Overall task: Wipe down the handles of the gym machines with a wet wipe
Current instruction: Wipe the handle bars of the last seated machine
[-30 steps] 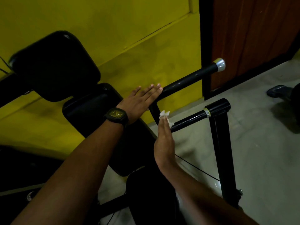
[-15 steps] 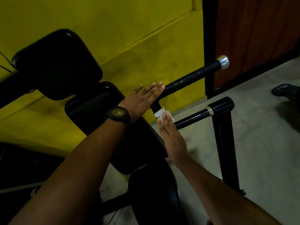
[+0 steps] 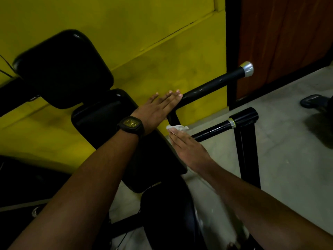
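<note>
A yellow wall fills the upper left, a grey concrete floor spreads to the right, and a brown wooden door stands in the top right corner. Against the wall sits a black gym machine with a square upper pad, a longer pad below it and a rounded seat near the bottom edge. A black upright post rises from the floor on the right and carries the lower handle, a glossy black bar. Above it the upper handle slants up to a silver end cap. The left hand lies flat, fingers straight and together, its fingertips resting on the inner end of the upper handle. The right hand is also flat with straight fingers, pressing down at the inner end of the lower handle. A dark shoe shows at the right edge. A black wristwatch sits on the left wrist. The white wet wipe is crumpled under the right fingertips, poking out just beyond them against the bar.
</note>
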Motion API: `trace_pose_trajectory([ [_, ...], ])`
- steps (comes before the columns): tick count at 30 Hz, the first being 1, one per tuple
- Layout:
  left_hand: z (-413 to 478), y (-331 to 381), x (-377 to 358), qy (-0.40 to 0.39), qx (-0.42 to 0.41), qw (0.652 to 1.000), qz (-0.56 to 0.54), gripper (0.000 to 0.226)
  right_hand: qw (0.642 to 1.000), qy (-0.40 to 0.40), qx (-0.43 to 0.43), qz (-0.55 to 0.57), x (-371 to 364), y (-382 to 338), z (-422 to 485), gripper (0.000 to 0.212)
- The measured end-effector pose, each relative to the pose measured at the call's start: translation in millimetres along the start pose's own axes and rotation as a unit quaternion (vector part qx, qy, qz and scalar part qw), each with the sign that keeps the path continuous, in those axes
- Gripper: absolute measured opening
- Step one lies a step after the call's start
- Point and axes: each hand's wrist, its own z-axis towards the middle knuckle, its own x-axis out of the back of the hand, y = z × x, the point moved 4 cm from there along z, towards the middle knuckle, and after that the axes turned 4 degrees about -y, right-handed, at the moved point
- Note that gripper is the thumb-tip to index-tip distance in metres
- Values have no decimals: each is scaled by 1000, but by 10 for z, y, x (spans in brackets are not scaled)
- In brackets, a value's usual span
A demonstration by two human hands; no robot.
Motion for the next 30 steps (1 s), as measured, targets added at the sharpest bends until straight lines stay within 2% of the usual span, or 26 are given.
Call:
trace_pose_trajectory([
  [3, -4, 24, -7, 4, 6, 1000, -2, 90, 1000, -17, -7, 16, 12, 92, -1, 54],
  [5, -9, 27, 4, 0, 5, 1000, -3, 89, 998, -24, 60, -7, -19, 57, -159, 57],
  [6, -9, 24, 9, -2, 6, 1000, -9, 88, 998, -32, 61, -9, 3, 47, -202, 58],
  [7, -10, 23, 9, -3, 8, 1000, -13, 87, 999, -33, 15, 11, -1, 43, -220, 59],
  [8, -8, 27, 10, 0, 10, 1000, -11, 87, 996, 8, -74, 55, 25, 45, -235, 59],
  [9, -8, 33, 12, 3, 11, 1000, -8, 87, 965, 102, -204, 131, 95, 56, -235, 55],
  [10, -11, 35, 3, 4, 13, 1000, -5, 88, 916, 160, -303, 211, 149, 65, -195, 54],
  [11, -13, 35, -6, 2, 14, 1000, -5, 89, 875, 125, -370, 287, 148, 54, -119, 55],
  [12, -14, 31, -15, 0, 14, 1000, -6, 89, 828, 74, -394, 393, 142, 51, -7, 55],
  [15, -6, 33, -13, 2, 16, 1000, -10, 91, 665, 61, -464, 582, 11, 308, 258, 44],
  [16, -3, 37, -9, 3, 18, 1000, -12, 90, 623, 65, -470, 622, 16, 376, 303, 42],
  [17, -12, 46, -9, 0, 18, 1000, -15, 90, 605, 60, -466, 643, 21, 376, 291, 41],
  [19, -19, 59, -8, 0, 19, 1000, -25, 90, 625, 54, -447, 638, 76, 282, 200, 46],
  [22, -24, 56, 9, 2, 22, 999, -32, 87, 663, 100, -435, 602, 160, 168, 147, 53],
  [25, -22, 76, 30, -5, 26, 999, -26, 86, 667, 93, -449, 587, 130, 217, 213, 52],
  [27, -34, 81, 34, -3, 27, 999, -20, 84, 702, 91, -453, 542, 211, 46, 148, 58],
  [30, -37, 91, 37, -2, 30, 999, -17, 80, 763, 139, -405, 485, 359, -150, 158, 67],
])
